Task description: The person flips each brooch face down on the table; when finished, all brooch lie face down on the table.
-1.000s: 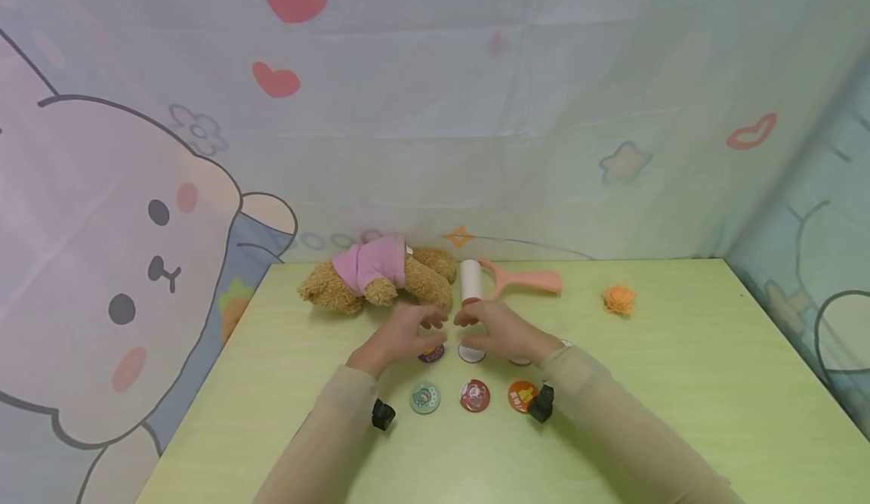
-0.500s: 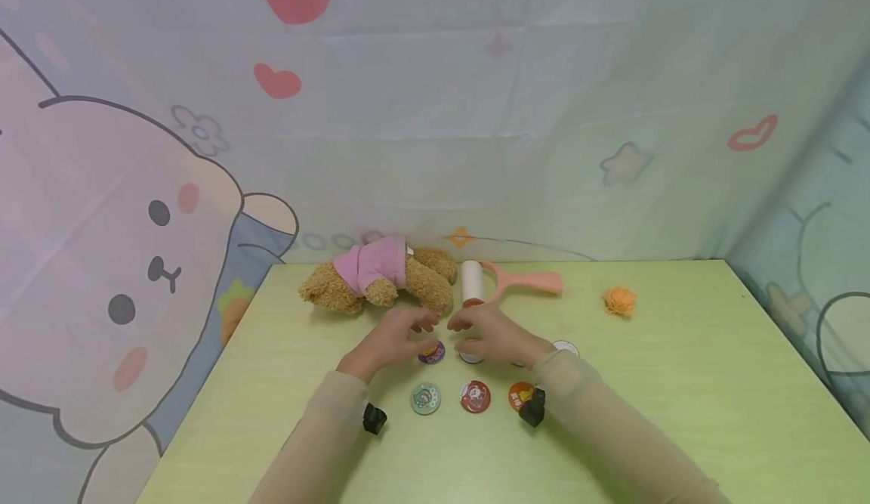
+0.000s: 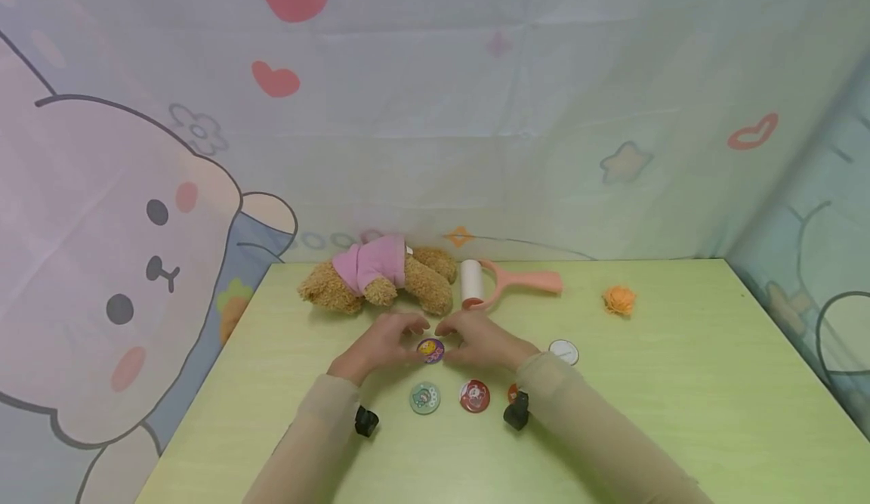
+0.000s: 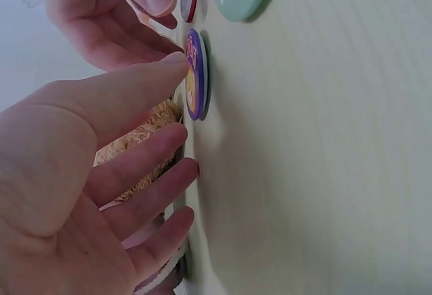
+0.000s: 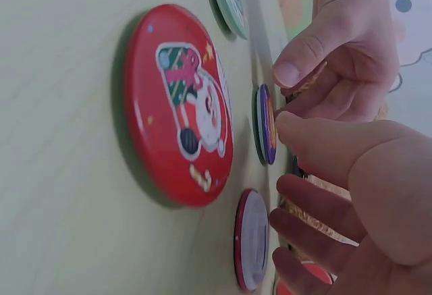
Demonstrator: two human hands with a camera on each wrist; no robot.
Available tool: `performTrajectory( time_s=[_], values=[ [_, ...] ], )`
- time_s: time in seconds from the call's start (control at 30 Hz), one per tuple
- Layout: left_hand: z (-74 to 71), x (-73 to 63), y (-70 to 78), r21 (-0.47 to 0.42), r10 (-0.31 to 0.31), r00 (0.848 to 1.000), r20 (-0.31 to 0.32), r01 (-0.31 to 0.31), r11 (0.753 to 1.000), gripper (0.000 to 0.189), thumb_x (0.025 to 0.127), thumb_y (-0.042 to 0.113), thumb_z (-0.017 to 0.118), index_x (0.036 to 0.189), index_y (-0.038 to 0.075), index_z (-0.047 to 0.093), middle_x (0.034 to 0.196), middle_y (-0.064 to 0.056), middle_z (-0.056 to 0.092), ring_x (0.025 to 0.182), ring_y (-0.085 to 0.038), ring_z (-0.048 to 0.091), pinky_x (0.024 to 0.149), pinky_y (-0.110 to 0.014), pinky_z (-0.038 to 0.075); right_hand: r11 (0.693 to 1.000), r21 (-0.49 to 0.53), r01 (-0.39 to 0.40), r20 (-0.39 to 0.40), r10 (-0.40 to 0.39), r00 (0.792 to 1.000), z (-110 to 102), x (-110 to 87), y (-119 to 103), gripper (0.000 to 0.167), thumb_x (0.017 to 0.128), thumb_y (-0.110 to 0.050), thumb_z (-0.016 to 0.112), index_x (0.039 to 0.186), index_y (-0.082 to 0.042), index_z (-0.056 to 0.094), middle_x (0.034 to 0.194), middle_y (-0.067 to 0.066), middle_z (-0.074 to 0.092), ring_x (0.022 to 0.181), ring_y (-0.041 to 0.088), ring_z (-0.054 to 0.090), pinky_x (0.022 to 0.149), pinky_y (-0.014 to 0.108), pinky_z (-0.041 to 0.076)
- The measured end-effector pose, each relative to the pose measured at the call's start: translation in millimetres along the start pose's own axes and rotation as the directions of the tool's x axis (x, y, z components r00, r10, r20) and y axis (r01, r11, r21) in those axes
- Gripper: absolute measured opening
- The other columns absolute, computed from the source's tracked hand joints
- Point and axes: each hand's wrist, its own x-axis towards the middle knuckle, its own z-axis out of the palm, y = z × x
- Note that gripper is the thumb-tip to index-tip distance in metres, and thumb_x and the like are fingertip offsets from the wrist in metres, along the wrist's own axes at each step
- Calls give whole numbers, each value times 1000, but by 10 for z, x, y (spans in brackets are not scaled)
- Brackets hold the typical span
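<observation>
A round purple badge (image 3: 430, 350) with a yellow figure lies face up on the table between my two hands. My left hand (image 3: 381, 344) is at its left side, thumb and fingers apart and loosely curved; in the left wrist view the thumb tip overlaps the badge. From the right, my right hand (image 3: 484, 342) reaches in with spread fingers, its thumb tip close to the same badge in the right wrist view. Neither hand grips anything. Below my right palm lies a badge with its pale back up (image 5: 252, 241), hidden in the head view.
A green badge (image 3: 424, 398), a red badge (image 3: 474, 396) and a partly covered orange badge (image 3: 513, 392) form the near row. A white-backed badge (image 3: 563, 352) lies right. Behind are a teddy bear (image 3: 381, 270), a pink-handled lint roller (image 3: 530, 282) and an orange tuft (image 3: 619, 300).
Both hands have shifted left; the right hand has come over to the purple badge's right side. The purple badge is now in plain view between them, and the lint roller is uncovered.
</observation>
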Motion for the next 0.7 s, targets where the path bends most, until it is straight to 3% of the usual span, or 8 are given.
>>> performTrajectory(
  time_s=[0.4,0.7],
  values=[
    [-5,-40,-41,-31,-39,999,21,40,999,57,77,6,93,129,5,69,120,-12,74,116,-31,66,107,-50,50,1000,-22,-7,26,7,1000,53,63,-55,44,86,-8,84,126,3,69,123,14,73,116,27,66,107,43,51],
    [42,-56,-52,-29,-64,998,-6,64,998,58,75,6,94,128,6,70,121,-11,74,117,-31,67,108,-49,50,997,-70,22,22,-21,1000,95,107,-69,41,85,-7,87,122,2,72,119,12,75,112,26,69,104,41,53]
  ],
)
